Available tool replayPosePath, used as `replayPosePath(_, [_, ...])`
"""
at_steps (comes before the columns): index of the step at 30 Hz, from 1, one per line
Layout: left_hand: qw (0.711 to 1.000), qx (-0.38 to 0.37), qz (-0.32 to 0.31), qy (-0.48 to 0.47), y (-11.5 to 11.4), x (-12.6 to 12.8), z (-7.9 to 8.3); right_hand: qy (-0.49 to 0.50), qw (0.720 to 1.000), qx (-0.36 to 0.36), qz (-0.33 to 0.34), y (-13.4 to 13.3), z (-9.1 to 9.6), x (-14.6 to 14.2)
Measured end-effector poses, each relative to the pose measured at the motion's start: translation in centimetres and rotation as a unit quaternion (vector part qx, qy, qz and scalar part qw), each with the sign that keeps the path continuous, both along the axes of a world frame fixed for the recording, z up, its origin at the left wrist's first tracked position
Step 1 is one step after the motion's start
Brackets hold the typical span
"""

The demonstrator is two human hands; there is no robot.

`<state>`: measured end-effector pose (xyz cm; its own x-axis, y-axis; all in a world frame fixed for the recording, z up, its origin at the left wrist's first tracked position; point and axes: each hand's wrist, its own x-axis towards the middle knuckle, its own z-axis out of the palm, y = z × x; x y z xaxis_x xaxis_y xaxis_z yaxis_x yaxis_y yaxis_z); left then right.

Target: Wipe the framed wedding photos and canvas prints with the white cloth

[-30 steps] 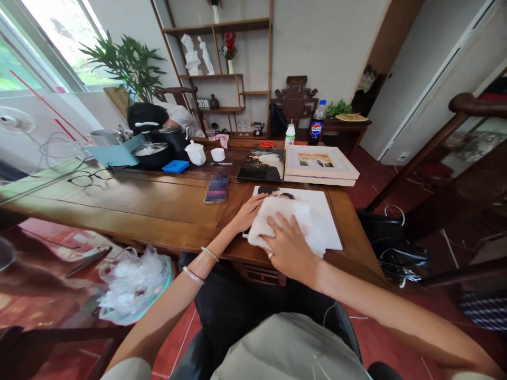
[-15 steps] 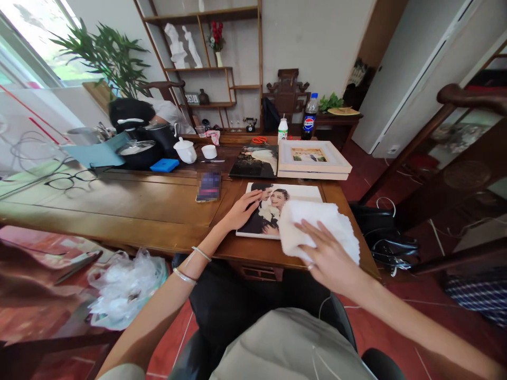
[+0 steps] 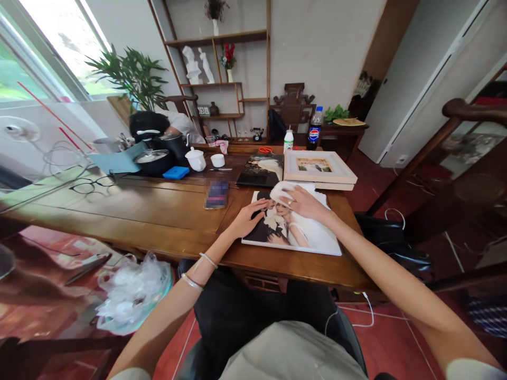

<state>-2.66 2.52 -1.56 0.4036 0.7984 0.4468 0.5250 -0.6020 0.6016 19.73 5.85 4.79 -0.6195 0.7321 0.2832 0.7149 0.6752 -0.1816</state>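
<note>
The right hand [image 3: 303,202] clutched the soft cloth [image 3: 280,190] at the photo's [image 3: 295,235] 12 o'clock; the left hand [image 3: 246,219] lay flat at 9. The photo seemed stiff, best held by its edges.

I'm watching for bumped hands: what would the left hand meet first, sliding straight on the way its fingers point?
Probably the white cloth under the right hand, just ahead of the left hand; depth there is unclear.

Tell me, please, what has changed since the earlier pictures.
The right hand has moved the white cloth from the near right part of the photo print leftward and away, to its far edge. The left hand still rests on the print's left side.
</note>
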Motion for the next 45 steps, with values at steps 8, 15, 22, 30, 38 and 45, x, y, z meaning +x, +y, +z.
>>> replayPosePath(8, [1.0,-0.002,-0.005,-0.002,0.1,0.0,0.1,-0.022,0.999,-0.028,0.037,2.2,0.8,-7.4])
replayPosePath(15, [1.0,-0.016,-0.021,-0.012,-0.3,0.1,0.4,-0.014,0.999,-0.032,-0.001,1.0,0.2,0.6])
replayPosePath(22, [1.0,-0.014,-0.011,-0.01,-0.3,0.1,0.3,0.003,1.0,0.017,-0.016,-3.4,-1.4,7.5])
replayPosePath(30, [0.999,-0.029,0.0,-0.014,-0.3,0.0,0.2,0.003,0.986,-0.073,0.151,-15.5,1.2,3.8])
replayPosePath(38, [1.0,-0.027,-0.007,-0.008,0.1,-0.1,-0.2,-0.076,0.996,0.004,0.038,-6.2,-1.1,6.5])
replayPosePath(45, [0.999,-0.029,-0.001,-0.013,0.2,-0.1,-0.4,-0.085,0.996,-0.02,-0.012,-2.2,-1.3,6.8])
